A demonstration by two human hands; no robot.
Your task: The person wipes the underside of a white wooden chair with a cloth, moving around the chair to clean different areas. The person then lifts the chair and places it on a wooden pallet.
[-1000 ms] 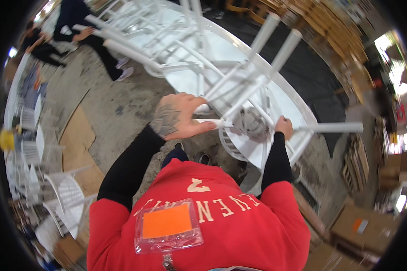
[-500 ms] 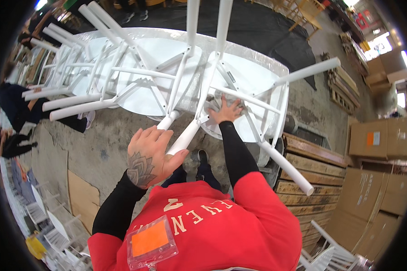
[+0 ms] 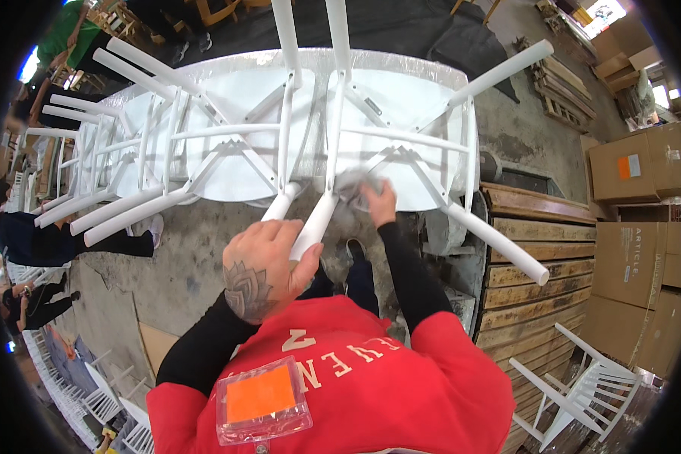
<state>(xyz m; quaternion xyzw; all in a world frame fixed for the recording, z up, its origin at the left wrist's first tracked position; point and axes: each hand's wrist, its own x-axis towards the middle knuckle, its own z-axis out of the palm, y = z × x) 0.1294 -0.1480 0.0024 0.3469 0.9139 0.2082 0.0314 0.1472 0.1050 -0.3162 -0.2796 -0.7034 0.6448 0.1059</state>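
Observation:
Upside-down white chairs stand in a row on a plastic-covered surface before me. My left hand (image 3: 263, 266) is at the end of the nearest chair leg (image 3: 314, 227), which passes between its thumb and fingers. The fingertips also lie by the neighbouring chair's leg (image 3: 281, 203). My right hand (image 3: 380, 203) is closed on a crumpled grey cloth (image 3: 349, 187), blurred by motion. It presses the cloth near the leg joint, at the near edge of the upturned white seat (image 3: 408, 185).
Slatted wooden planks (image 3: 537, 250) lie to the right, with cardboard boxes (image 3: 624, 261) beyond. An upright white chair (image 3: 583, 390) stands at the lower right. People, one in dark clothes (image 3: 30, 234), are at the left. Another chair leg (image 3: 499, 242) sticks out toward me.
My right hand with the cloth has moved from the middle of the seat toward its near edge and the leg joint. My left hand stays at the leg; the view has shifted slightly.

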